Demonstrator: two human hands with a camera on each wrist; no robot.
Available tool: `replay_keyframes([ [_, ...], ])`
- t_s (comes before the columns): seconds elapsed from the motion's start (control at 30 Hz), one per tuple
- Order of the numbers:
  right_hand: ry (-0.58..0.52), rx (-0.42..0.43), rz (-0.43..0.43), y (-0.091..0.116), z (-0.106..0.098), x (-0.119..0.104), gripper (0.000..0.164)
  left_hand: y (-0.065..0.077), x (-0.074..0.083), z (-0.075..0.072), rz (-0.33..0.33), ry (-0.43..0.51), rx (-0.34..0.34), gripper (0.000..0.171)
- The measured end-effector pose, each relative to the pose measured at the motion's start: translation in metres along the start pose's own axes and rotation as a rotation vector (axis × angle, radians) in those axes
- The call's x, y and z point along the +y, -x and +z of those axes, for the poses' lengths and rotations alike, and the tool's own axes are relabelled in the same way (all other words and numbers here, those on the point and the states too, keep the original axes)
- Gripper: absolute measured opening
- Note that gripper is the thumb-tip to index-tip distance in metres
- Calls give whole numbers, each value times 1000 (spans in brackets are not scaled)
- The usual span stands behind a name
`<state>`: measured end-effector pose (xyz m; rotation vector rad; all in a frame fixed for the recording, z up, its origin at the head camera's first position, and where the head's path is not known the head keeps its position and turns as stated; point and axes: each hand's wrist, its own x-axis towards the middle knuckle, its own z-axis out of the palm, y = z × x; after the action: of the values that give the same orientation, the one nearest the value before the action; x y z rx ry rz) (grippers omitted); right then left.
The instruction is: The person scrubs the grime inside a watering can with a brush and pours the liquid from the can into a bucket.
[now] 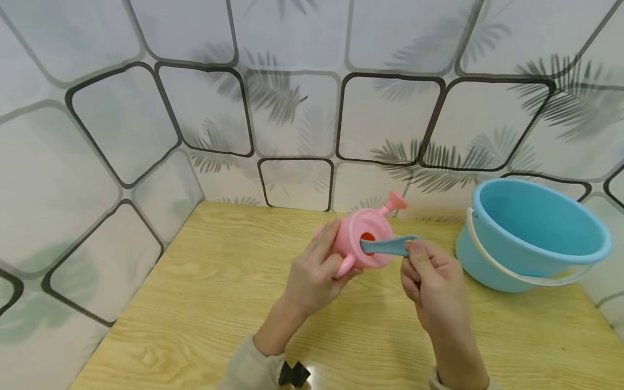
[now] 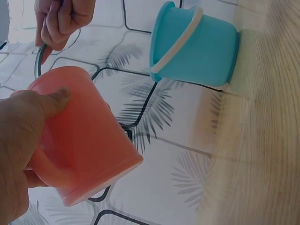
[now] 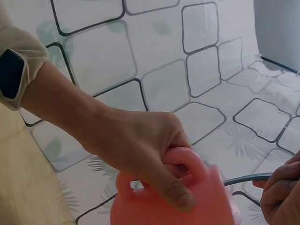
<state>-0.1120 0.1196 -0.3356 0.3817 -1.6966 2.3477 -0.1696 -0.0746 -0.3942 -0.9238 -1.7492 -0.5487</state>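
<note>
A pink toy watering can is held tilted above the table, its open top facing the right hand. My left hand grips it at the handle, with the thumb lying along its side in the left wrist view. My right hand pinches the end of a blue-grey plastic handle. The other end of that tool reaches into the can's mouth, so its head is hidden. Something orange-red shows inside the can. The spout with its rose points away to the upper right.
A light blue bucket with a white carrying handle stands on the right of the wooden table, near the back wall. Patterned wall covering closes off the back and left sides.
</note>
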Motion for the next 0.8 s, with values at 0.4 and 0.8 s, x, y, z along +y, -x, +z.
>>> replay_keyframes([
  [0.4, -45, 14, 66, -5, -10, 1, 29, -2, 4, -2, 23, -20, -28, 47],
  [0.8, 46, -26, 71, -4, 1, 5, 31, -4, 9, 0, 14, -12, -31, 47],
])
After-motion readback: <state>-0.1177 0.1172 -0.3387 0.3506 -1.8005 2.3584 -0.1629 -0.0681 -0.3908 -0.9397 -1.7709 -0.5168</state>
